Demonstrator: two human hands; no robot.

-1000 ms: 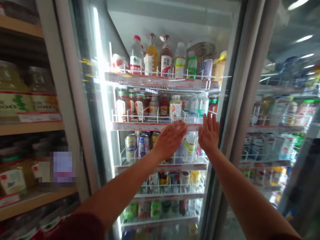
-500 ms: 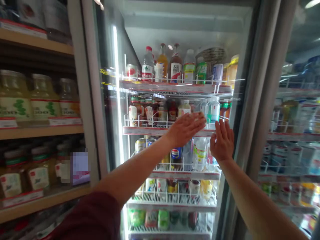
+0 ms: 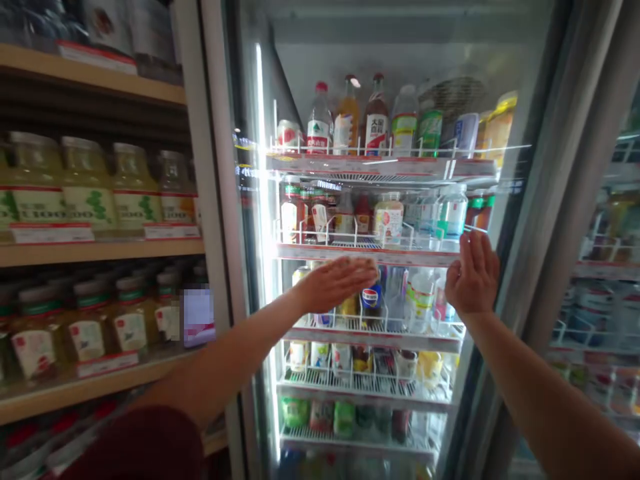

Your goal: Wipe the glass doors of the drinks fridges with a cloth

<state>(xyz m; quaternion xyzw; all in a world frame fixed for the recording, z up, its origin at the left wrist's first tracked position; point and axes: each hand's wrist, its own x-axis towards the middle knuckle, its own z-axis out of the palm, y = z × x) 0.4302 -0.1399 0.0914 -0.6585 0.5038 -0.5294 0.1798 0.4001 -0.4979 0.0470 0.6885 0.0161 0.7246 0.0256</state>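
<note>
Both of my hands lie flat on the glass door (image 3: 500, 80) of a lit drinks cooler. My left hand (image 3: 336, 283) is open, fingers stretched to the right, over the third shelf where cans and a Pepsi bottle (image 3: 371, 298) stand. My right hand (image 3: 473, 272) is open with fingers pointing up, pressed near the door's right edge, close to the grey door frame (image 3: 560, 200). Behind the glass, wire shelves (image 3: 380, 253) hold several bottles and cans. Neither hand holds anything.
Wooden shelves (image 3: 100, 252) at the left carry rows of yellow jars with labels and price tags. A second glass-fronted cooler (image 3: 610, 280) with drinks stands at the right. The grey post (image 3: 215, 200) separates the shelves from the cooler.
The view has swung left, so the cooler sits further right. My left hand has dropped from the second shelf's edge and slid left along the glass. My right hand stays flat near the door's edge.
</note>
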